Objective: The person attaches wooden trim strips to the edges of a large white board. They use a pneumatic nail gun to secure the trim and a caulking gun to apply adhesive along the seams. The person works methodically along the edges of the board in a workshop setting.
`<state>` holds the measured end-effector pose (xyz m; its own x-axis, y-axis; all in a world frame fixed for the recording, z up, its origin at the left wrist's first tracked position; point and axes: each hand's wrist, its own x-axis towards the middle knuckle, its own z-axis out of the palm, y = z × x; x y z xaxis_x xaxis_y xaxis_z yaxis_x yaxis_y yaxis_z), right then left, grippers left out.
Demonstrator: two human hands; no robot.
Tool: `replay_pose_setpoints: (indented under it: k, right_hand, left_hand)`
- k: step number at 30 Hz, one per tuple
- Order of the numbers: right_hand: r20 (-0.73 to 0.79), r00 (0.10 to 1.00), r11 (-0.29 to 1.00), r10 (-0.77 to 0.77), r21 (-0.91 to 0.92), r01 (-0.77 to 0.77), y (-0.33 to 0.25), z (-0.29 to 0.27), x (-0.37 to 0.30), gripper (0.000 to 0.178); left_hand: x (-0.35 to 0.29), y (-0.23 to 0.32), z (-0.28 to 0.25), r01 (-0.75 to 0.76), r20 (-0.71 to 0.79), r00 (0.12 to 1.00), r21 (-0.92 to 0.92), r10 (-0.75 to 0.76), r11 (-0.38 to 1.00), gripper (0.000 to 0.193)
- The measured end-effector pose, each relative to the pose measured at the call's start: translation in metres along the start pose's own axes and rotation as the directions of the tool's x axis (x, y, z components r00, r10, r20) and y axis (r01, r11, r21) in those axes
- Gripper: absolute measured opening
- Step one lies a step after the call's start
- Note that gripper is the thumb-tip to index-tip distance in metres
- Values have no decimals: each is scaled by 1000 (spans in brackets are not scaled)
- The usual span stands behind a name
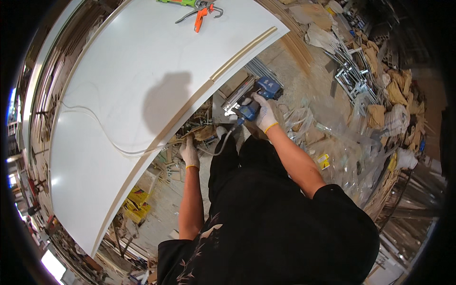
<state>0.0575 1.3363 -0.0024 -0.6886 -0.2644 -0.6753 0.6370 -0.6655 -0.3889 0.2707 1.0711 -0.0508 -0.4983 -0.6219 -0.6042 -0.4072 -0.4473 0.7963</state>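
Note:
My right hand (266,114), in a white knit glove with a yellow cuff, is closed round the handle of a blue nail gun (269,88). The gun is held out beside the white panel, apart from its edge. A clear air hose (227,142) runs from the grip's end, loops past my left hand and crosses the panel. My left hand (189,153), gloved the same way, is near the panel's front edge with its fingers bent together. Whatever is between those fingers, if anything, is hidden. A pale wooden strip (244,52) lies along the edge of the large white panel (114,80).
Orange-handled pliers or a clamp (199,19) lie on the panel's far end, beside a green-handled tool (178,2). Metal brackets (356,76) and clear plastic wrap (342,128) are heaped to the right. Yellow boxes (136,204) sit below the panel on the left.

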Motion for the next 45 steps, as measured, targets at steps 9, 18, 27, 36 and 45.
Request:
replay_pose_setpoints:
  k: [9,18,27,36,45]
  right_hand:
    - [-119,992,282,35,-951,-124,-33,-38,21,86]
    - [-76,892,29,446,-995,-100,-50,-48,27,94]
    - [374,620,-68,689,-819,569,-169,10,34,45]
    - [690,708,-509,-150,-668,543,-335,110,175,49]
    - [681,691,-490,243,-529,693,-337,114,212,42]
  left_hand:
    - [19,-2,-11,-26,-99,993,382,68,924,56]
    - [-44,8,76,81,-326,928,654,184,752,61]
    - [-55,15,190,-156,-411,816,522,407,838,48]
    - [-50,24,188,-328,-361,603,701,711,633,28]
    - [-72,57,214,-272,-438,668,608,601,746,29]
